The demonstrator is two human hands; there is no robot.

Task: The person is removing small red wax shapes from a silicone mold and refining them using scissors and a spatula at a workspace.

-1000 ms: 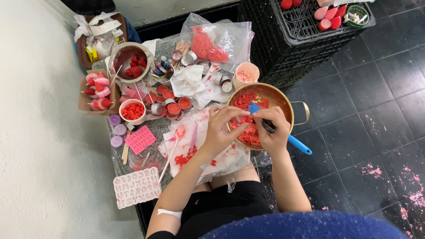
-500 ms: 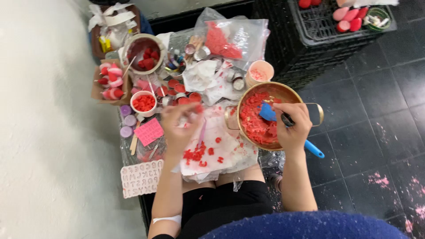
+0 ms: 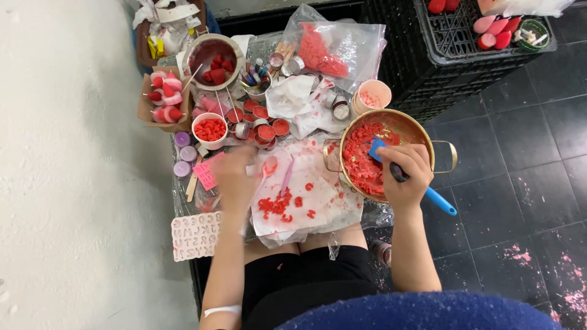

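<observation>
Two hands at work, seen from above. My right hand (image 3: 408,174) sits right of centre in the frame, fist wrapped around a blue spatula (image 3: 428,194); its blade rests in the red wax bits inside the brass pot (image 3: 422,131), and the handle sticks out past my wrist toward the lower right. The pot stands right of centre, touching the right edge of the white sheet (image 3: 306,201).

My left hand (image 3: 235,180) is blurred, left of centre, over the left edge of that sheet; I cannot tell whether it holds anything or how far the fingers are spread. Just right of it lie a pink stick (image 3: 286,177) and a scatter of red wax pieces (image 3: 278,205) on the sheet.

Upper left of the frame: a metal bowl (image 3: 211,52) with red lumps, and a small cardboard tray (image 3: 160,101) of red-and-white pieces. Below the bowl stands a white cup (image 3: 209,129) of red bits, with three lilac tealights (image 3: 182,154) to its left. A white letter mould (image 3: 194,235) lies at lower left. A clear bag of red wax (image 3: 330,46) sits at top centre, and a black crate (image 3: 452,55) at upper right.
</observation>
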